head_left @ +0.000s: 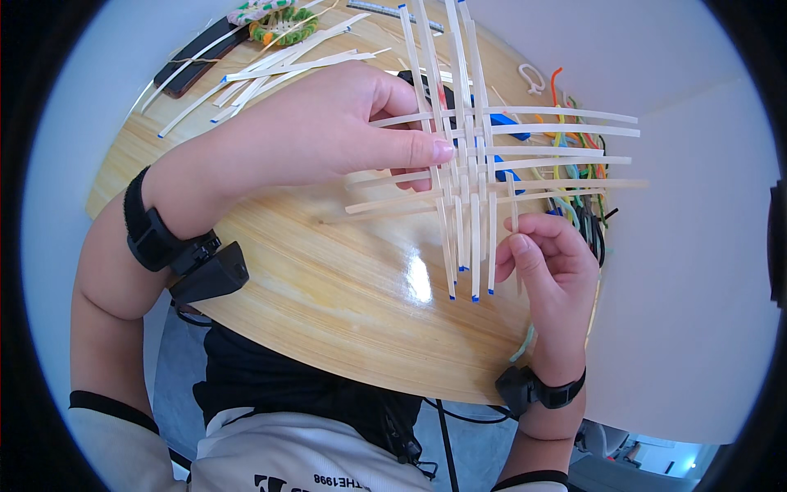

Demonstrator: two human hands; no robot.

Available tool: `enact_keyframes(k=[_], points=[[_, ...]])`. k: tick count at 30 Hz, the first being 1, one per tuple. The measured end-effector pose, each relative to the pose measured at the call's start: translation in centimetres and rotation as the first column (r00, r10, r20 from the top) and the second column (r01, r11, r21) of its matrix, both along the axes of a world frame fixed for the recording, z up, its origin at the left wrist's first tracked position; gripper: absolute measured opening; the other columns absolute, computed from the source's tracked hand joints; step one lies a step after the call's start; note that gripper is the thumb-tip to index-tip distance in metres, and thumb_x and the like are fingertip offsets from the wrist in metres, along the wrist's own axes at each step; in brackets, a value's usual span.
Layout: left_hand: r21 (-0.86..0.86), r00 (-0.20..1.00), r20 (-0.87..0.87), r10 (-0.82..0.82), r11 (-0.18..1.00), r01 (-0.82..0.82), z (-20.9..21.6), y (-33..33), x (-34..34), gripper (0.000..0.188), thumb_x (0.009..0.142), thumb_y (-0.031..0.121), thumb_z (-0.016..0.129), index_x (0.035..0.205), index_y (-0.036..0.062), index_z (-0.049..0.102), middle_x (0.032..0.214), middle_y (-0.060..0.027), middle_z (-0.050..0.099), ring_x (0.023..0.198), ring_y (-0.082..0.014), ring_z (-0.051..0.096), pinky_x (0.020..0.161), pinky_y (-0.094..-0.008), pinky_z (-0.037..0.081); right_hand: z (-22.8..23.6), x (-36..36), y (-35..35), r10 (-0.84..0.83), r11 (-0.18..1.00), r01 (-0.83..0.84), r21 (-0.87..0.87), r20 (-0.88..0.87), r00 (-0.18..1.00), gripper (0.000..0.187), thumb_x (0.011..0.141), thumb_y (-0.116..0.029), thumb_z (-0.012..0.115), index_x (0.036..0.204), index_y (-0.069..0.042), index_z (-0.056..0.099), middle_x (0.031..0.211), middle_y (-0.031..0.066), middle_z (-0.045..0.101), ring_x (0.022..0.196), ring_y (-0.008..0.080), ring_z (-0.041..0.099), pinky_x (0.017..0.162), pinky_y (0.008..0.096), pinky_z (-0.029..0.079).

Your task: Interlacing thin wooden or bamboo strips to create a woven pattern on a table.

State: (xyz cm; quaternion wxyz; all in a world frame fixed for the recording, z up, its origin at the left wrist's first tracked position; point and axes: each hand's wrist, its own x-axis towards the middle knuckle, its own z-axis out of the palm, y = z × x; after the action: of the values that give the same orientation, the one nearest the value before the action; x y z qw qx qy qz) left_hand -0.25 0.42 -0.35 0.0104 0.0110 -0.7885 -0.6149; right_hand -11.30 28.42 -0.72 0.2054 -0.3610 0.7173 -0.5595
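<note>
Left of the weave (470, 152): one dark case (187, 80), two knitted pieces (283, 29), pale strips (287, 69) overlapping too much to count; at its left side, left hand (365, 123) gripping it, thumb in front, fingers behind; just above it, one ruler (398, 14); weave itself held over the table (344, 271), about five upright strips, six crosswise; right of it, one white loop (537, 87); lower right of it, right hand (557, 266) pinching one single strip (514, 205); right of it, coloured cords (586, 221), tangled, count unclear
</note>
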Motion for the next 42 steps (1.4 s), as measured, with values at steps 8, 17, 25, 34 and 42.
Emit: enact_keyframes(k=[8,17,25,34,42], points=[[0.0,1.0,-0.005,0.023,1.0,-0.023,-0.09,0.22,0.09,0.03,0.103,0.024,0.076,0.113,-0.0047,0.076,0.095,-0.007,0.079,0.087,-0.0107,0.073,0.083,-0.026,0.059,0.36,0.72,0.02,-0.009,0.997,0.013,0.071,-0.05,0.999,0.017,0.106,-0.003,0.068,0.121,0.004,0.069,0.091,0.009,0.077,0.077,0.0113,0.073,0.065,0.0239,0.057],[0.0,1.0,0.002,0.025,1.0,-0.025,0.13,0.36,0.2,0.03,0.103,0.024,0.076,0.113,-0.0044,0.076,0.094,-0.0062,0.078,0.086,-0.0102,0.073,0.082,-0.0257,0.058,0.31,0.77,0.06,0.0,0.998,0.003,0.066,-0.043,0.999,0.017,0.106,-0.002,0.067,0.121,0.005,0.068,0.089,0.0095,0.076,0.075,0.0113,0.073,0.064,0.0234,0.057],[-0.028,1.0,0.006,0.028,0.999,-0.028,0.03,0.33,0.16,0.029,0.103,0.023,0.076,0.113,-0.0045,0.076,0.095,-0.0062,0.078,0.087,-0.0103,0.072,0.083,-0.0259,0.058,0.4,0.87,0.02,-0.015,0.997,0.018,0.077,-0.046,0.999,0.017,0.106,-0.002,0.068,0.121,0.005,0.068,0.088,0.0094,0.077,0.074,0.0113,0.073,0.064,0.0232,0.057],[0.005,1.0,0.01,0.017,1.0,-0.018,0.27,0.44,0.25,0.029,0.104,0.023,0.075,0.113,-0.0048,0.076,0.096,-0.0064,0.078,0.087,-0.0103,0.072,0.083,-0.0257,0.058,0.29,0.77,0.06,0.0,0.998,0.003,0.063,-0.052,0.999,0.017,0.106,-0.002,0.067,0.121,0.005,0.068,0.09,0.0095,0.077,0.077,0.0112,0.074,0.064,0.0232,0.058],[-0.023,1.0,0.009,0.022,0.999,-0.022,-0.11,0.3,0.15,0.029,0.104,0.023,0.075,0.113,-0.0049,0.076,0.096,-0.0066,0.078,0.087,-0.0102,0.073,0.083,-0.0257,0.058,0.33,0.95,-0.04,-0.024,0.996,0.029,0.085,-0.064,0.998,0.017,0.106,-0.002,0.067,0.122,0.005,0.068,0.093,0.0088,0.077,0.08,0.0111,0.074,0.065,0.0233,0.059]])
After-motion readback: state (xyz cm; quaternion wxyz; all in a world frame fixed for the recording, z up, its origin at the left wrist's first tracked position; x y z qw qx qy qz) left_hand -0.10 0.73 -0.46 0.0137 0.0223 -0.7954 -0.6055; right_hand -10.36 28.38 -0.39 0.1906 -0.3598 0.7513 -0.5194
